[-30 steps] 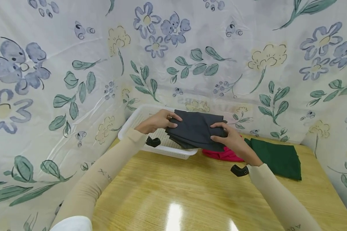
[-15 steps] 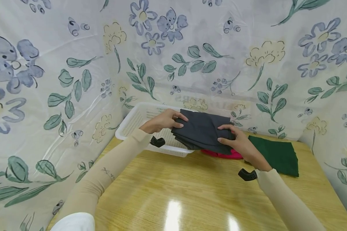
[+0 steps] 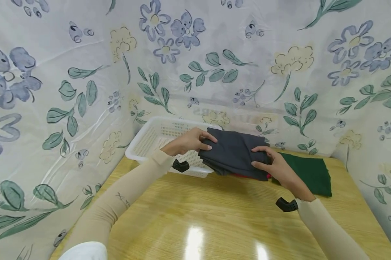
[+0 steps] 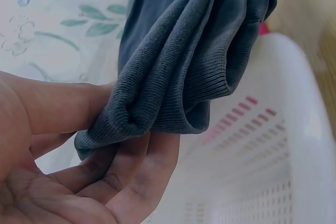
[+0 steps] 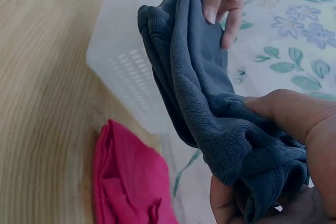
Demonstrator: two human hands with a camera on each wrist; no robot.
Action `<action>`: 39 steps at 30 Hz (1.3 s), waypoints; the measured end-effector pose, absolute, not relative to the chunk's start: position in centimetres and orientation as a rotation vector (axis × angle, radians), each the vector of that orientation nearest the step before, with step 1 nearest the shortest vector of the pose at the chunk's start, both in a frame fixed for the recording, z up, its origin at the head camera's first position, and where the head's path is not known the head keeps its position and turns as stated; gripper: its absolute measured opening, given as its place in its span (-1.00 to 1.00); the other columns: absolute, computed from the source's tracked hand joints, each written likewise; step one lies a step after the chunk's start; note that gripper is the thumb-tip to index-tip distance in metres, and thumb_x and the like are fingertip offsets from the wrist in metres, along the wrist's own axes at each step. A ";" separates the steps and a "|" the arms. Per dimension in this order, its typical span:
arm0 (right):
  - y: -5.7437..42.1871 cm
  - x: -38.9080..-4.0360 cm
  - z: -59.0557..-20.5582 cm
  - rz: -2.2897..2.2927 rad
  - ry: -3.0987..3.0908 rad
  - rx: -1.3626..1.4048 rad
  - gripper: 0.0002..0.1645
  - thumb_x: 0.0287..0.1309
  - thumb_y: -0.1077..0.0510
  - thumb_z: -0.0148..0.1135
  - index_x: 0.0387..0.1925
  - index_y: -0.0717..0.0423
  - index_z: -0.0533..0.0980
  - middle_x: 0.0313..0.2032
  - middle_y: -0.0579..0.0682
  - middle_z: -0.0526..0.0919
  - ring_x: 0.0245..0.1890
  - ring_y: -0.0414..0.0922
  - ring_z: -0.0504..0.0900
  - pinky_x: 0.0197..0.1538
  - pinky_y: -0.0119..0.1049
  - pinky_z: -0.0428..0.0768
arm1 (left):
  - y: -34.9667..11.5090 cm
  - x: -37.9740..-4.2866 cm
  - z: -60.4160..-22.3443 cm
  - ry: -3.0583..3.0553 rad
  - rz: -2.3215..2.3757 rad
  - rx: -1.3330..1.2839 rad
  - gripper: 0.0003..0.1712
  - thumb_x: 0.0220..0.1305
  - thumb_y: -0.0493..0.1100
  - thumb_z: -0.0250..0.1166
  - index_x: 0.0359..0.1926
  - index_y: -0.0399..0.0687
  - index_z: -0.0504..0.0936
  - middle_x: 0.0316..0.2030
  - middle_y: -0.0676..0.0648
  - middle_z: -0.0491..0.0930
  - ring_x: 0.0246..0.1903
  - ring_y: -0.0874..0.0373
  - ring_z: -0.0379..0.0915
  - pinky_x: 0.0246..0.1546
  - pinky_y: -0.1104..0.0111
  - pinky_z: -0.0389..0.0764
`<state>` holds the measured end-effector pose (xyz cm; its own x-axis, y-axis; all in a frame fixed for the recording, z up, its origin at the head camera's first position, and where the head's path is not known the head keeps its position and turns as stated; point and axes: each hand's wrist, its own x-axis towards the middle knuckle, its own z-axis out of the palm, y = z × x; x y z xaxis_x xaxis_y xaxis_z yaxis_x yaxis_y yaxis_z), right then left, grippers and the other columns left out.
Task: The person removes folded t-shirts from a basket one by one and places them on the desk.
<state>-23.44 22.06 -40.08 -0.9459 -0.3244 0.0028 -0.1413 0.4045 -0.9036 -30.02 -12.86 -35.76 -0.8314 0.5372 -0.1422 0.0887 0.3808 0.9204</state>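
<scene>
Both hands hold a folded dark grey-blue cloth garment (image 3: 234, 150) in the air, at the right end of the white basket. My left hand (image 3: 195, 141) pinches its left edge, thumb on one face and fingers on the other; ribbed, layered folds show in the left wrist view. On the opposite edge, my right hand (image 3: 270, 162) grips the bunched layers between thumb and fingers. Below the garment lies a folded pink-red cloth (image 5: 131, 177), mostly hidden by it in the head view. The white perforated basket (image 3: 140, 139) stands on the table just left of the garment.
A folded dark green cloth (image 3: 309, 173) lies on the wooden table (image 3: 182, 209) to the right, partly behind the right hand. A floral-printed sheet (image 3: 215, 72) hangs behind and at the sides of the table.
Both hands have carried the dark garment rightward, away from over the basket, so it now covers more of the pink-red cloth. The head view has shifted slightly.
</scene>
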 end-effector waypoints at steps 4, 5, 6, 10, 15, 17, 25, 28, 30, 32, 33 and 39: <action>22.9 -22.7 -40.5 -1.571 2.491 -0.388 -0.35 0.33 -0.02 0.40 0.37 -0.06 0.42 0.32 0.26 0.36 -0.10 0.13 0.51 -0.27 -0.13 0.60 | -11.9 -29.7 -36.2 2.210 1.449 0.561 -0.61 0.38 -0.40 0.32 0.19 -0.11 0.69 0.34 -0.23 0.44 -0.07 -0.02 0.64 -0.13 0.17 0.68; 23.2 -22.5 -40.6 -1.577 2.487 -0.380 -0.34 0.33 -0.02 0.40 0.38 -0.05 0.41 0.34 0.26 0.34 -0.04 0.14 0.51 -0.24 -0.15 0.62 | -11.7 -29.6 -36.3 2.208 1.450 0.567 -0.60 0.38 -0.40 0.33 0.19 -0.11 0.69 0.35 -0.23 0.43 -0.07 -0.02 0.64 -0.12 0.16 0.68; 23.4 -22.3 -40.8 -1.589 2.477 -0.373 -0.34 0.33 -0.01 0.40 0.38 -0.03 0.40 0.38 0.26 0.30 0.06 0.15 0.50 -0.19 -0.17 0.63 | -11.4 -29.5 -36.5 2.203 1.449 0.572 -0.60 0.38 -0.40 0.33 0.19 -0.11 0.69 0.35 -0.24 0.43 -0.08 -0.02 0.64 -0.13 0.16 0.68; 24.2 -21.6 -41.5 -1.630 2.436 -0.350 -0.31 0.33 0.01 0.40 0.39 0.02 0.38 0.48 0.26 0.15 0.23 0.22 0.43 -0.09 -0.19 0.66 | -10.6 -29.2 -37.3 2.183 1.446 0.587 -0.60 0.38 -0.41 0.32 0.20 -0.12 0.69 0.30 -0.24 0.48 -0.10 0.00 0.66 -0.14 0.18 0.68; 25.2 -20.8 -42.1 -1.616 2.468 -0.356 -0.33 0.34 0.00 0.40 0.38 0.02 0.38 0.50 0.26 0.11 0.24 0.25 0.42 -0.09 -0.17 0.66 | -9.6 -28.8 -38.0 2.180 1.434 0.618 -0.61 0.38 -0.41 0.33 0.19 -0.12 0.70 0.21 -0.22 0.56 -0.18 0.03 0.65 -0.26 0.27 0.65; 25.6 -20.6 -42.4 -1.602 2.484 -0.347 -0.32 0.34 -0.02 0.40 0.38 0.00 0.38 0.50 0.26 0.12 0.24 0.25 0.42 -0.09 -0.17 0.65 | -9.3 -28.6 -38.3 2.179 1.428 0.635 -0.61 0.37 -0.40 0.34 0.18 -0.12 0.70 0.24 -0.21 0.54 -0.20 0.03 0.65 -0.27 0.28 0.66; 27.2 -19.4 -43.5 -1.601 2.511 -0.294 -0.31 0.33 -0.02 0.40 0.39 0.01 0.38 0.47 0.27 0.18 0.23 0.26 0.43 -0.07 -0.18 0.65 | -7.5 -28.1 -38.9 2.183 1.387 0.720 -0.62 0.36 -0.38 0.35 0.16 -0.11 0.71 0.30 -0.21 0.48 -0.25 0.07 0.63 -0.21 0.12 0.68; 27.8 -18.9 -43.7 -1.599 2.520 -0.274 -0.31 0.33 -0.02 0.40 0.39 0.02 0.38 0.46 0.28 0.18 0.22 0.26 0.43 -0.07 -0.19 0.64 | -6.7 -27.8 -39.1 2.172 1.365 0.734 -0.62 0.37 -0.38 0.35 0.17 -0.10 0.71 0.27 -0.20 0.51 -0.22 0.11 0.63 -0.26 0.22 0.67; 28.2 -18.6 -44.0 -1.594 2.525 -0.253 -0.31 0.33 -0.02 0.40 0.39 0.02 0.38 0.46 0.28 0.19 0.21 0.25 0.43 -0.08 -0.19 0.64 | -6.3 -27.6 -39.3 2.169 1.347 0.749 -0.63 0.37 -0.37 0.35 0.17 -0.10 0.71 0.24 -0.18 0.54 -0.25 0.14 0.60 -0.31 0.25 0.64; 28.6 -18.3 -44.3 -1.590 2.525 -0.234 -0.31 0.33 -0.02 0.40 0.39 0.01 0.37 0.45 0.29 0.19 0.21 0.24 0.43 -0.08 -0.19 0.64 | -5.8 -27.4 -39.5 2.176 1.325 0.770 -0.63 0.38 -0.36 0.35 0.17 -0.09 0.71 0.19 -0.17 0.58 -0.35 0.12 0.54 -0.40 0.27 0.57; 28.7 -18.2 -44.5 -1.591 2.522 -0.225 -0.30 0.32 -0.02 0.41 0.40 0.01 0.37 0.45 0.29 0.19 0.21 0.25 0.43 -0.08 -0.20 0.63 | -5.6 -27.4 -39.7 2.178 1.320 0.777 -0.64 0.38 -0.36 0.35 0.17 -0.10 0.71 0.16 -0.17 0.59 -0.37 0.11 0.52 -0.42 0.27 0.55; 29.7 -17.5 -45.4 -1.600 2.493 -0.202 -0.29 0.32 0.01 0.41 0.40 0.03 0.37 0.49 0.32 0.14 0.30 0.31 0.40 -0.03 -0.20 0.63 | -4.5 -27.0 -40.8 2.173 1.306 0.800 -0.64 0.37 -0.36 0.36 0.16 -0.11 0.72 0.10 -0.16 0.62 -0.25 0.15 0.59 -0.31 0.32 0.60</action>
<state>-17.45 29.67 -45.36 -0.9761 -0.2053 -0.0710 -0.0210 0.4142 -0.9099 -26.98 -4.50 -40.82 -0.7148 0.6921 -0.1007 0.2360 0.3741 0.8968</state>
